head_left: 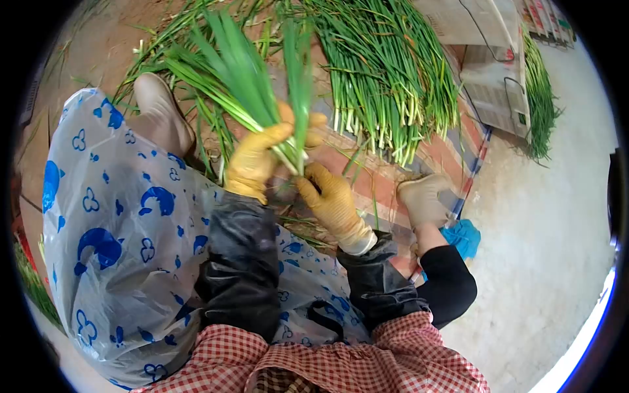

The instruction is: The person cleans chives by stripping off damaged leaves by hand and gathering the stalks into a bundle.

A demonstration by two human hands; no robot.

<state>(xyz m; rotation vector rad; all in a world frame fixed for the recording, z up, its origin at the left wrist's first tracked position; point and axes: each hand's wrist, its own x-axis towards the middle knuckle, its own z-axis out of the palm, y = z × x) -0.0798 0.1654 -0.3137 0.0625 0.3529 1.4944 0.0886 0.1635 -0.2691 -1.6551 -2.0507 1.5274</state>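
Our left hand (298, 133) grips green stalks (244, 78); our right hand (303, 178), narrow, pinches their white ends. Pile (393, 85): near mat's (452, 154) far right corner.

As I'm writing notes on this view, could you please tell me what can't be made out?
All in the head view:
Held leaves: upper parts blurred.
Left hand: fingers partly hidden behind stalks.
Right hand: whether its fingertips grip the stem ends, too small to tell.
Large green pile: far end cut off by the top edge.
Greens at far left: cut off by the dark border.
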